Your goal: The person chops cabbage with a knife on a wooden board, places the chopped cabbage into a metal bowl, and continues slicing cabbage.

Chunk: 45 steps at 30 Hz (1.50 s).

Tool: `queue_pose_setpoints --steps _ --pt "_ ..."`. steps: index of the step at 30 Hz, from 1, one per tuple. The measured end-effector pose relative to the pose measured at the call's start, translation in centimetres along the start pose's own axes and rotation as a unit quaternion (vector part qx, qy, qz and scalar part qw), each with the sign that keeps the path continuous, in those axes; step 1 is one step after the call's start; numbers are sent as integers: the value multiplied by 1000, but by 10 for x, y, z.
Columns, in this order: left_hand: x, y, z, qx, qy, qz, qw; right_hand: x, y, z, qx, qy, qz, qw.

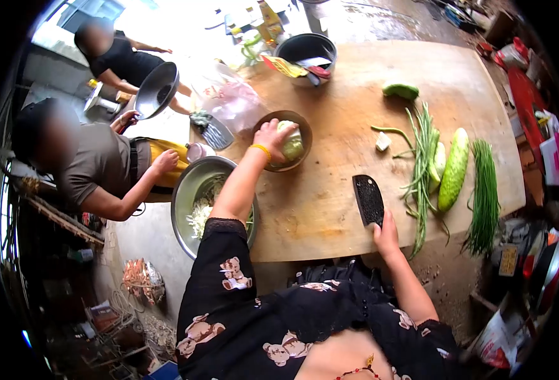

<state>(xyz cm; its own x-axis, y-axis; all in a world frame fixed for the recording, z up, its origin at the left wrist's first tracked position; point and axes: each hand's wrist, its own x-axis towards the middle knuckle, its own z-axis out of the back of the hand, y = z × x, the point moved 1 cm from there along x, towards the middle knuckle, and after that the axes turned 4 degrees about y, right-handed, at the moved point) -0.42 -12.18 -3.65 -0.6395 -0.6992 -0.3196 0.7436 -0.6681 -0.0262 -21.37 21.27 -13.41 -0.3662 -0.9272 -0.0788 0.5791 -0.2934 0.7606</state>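
My left hand, with a yellow band at the wrist, reaches over the table. Its fingers are closed on a pale green piece of cabbage inside a brown bowl. Below that forearm stands a large metal basin, partly hidden by my arm, with shredded pale vegetable in it. My right hand grips the handle of a black cleaver with small holes, its blade just over or on the wooden board; I cannot tell if it touches.
Long green beans, a large cucumber, chives, a green pepper and a small white piece lie at right. A black bucket and plastic bag stand farther back. A person holds a wok; another person is behind.
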Motion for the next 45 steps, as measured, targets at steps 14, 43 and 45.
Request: queue_pose_setpoints --steps 14,43,45 --pt "-19 1 -19 -149 -287 97 941 -1 -5 -3 -13 28 -45 998" --pt "-137 -146 -110 -513 -209 507 660 -1 20 -9 -11 124 88 988" --pt "-131 -135 -93 -460 -128 568 671 10 23 -12 -6 122 97 988"
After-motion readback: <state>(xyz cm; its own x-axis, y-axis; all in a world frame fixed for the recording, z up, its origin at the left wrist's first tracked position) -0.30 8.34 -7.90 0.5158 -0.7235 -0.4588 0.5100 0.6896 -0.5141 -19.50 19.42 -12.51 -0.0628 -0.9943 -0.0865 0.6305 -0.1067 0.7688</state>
